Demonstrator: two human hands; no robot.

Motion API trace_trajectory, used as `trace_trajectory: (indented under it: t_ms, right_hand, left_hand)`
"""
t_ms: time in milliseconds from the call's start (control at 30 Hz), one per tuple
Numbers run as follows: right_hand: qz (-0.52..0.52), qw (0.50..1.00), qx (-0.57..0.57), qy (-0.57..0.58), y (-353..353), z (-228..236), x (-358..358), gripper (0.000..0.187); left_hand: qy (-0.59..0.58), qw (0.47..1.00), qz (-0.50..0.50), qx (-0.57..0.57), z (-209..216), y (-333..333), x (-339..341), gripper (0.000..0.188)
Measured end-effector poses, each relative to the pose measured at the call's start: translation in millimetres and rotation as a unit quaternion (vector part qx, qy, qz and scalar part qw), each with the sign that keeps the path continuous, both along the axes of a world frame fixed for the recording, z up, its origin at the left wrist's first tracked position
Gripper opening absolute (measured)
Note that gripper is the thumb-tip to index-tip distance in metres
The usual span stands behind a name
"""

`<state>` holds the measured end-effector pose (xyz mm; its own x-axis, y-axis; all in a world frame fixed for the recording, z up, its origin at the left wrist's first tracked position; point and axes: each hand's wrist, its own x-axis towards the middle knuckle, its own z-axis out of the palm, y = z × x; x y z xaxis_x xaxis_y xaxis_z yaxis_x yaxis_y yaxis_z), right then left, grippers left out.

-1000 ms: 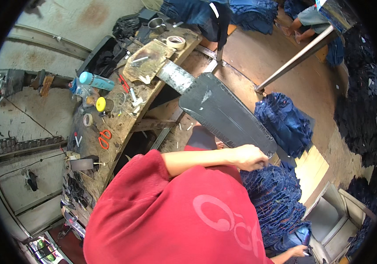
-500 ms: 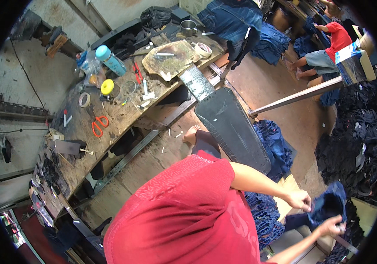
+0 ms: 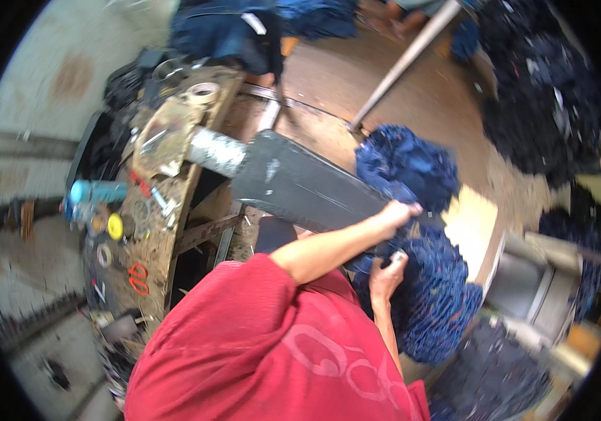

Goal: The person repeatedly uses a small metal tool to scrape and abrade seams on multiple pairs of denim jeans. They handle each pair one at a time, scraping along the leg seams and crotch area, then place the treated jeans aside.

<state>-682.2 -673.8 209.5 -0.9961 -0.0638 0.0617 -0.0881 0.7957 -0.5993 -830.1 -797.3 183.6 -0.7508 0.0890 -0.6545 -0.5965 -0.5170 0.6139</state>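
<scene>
A dark blue denim piece [image 3: 386, 248] hangs between my hands, beside the far end of the black padded board. My left hand [image 3: 397, 215] is closed on its upper part, close to a blue denim heap [image 3: 409, 163]. Lower down, my right hand [image 3: 387, 275] has its fingers curled round the same denim, with something pale at a fingertip. Part of the piece is hidden behind my forearm and hands. Just right of my right hand rises a large stack of folded blue denim [image 3: 434, 295].
The black board [image 3: 307, 184] reaches from the wooden workbench [image 3: 187, 175] toward me. Orange-handled scissors [image 3: 138, 278], a blue bottle [image 3: 98, 191] and tape [image 3: 203, 92] lie on the bench. A metal pole [image 3: 406, 67] stands beyond; dark cloth heaps [image 3: 539, 91] lie at right.
My view has turned to the right. Both hands have brought the denim from the far lower right to beside the black board and the denim stack.
</scene>
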Motion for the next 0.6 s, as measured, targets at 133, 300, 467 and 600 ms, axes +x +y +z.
trace_trajectory:
  t_ms: [133, 300, 467, 600]
  right_hand:
    - [0.03, 0.992, -0.047, -0.112, -44.9, 46.1, 17.8, 0.043]
    - [0.188, 0.942, -0.121, -0.25, -113.7, 61.7, 25.0, 0.048]
    - [0.274, 0.878, -0.255, -0.298, -150.0, 58.7, 13.6, 0.062]
    - [0.154, 0.958, -0.24, -0.031, -98.9, 53.2, -32.0, 0.049]
  left_hand:
    - [-0.142, 0.959, 0.101, 0.223, 12.3, -64.3, 27.1, 0.033]
    - [-0.166, 0.955, 0.137, 0.203, 21.6, -171.9, 81.9, 0.032]
    - [-0.106, 0.97, 0.213, 0.058, 44.0, -287.9, 141.1, 0.039]
    - [-0.117, 0.965, 0.223, -0.073, 61.4, -365.0, 175.4, 0.037]
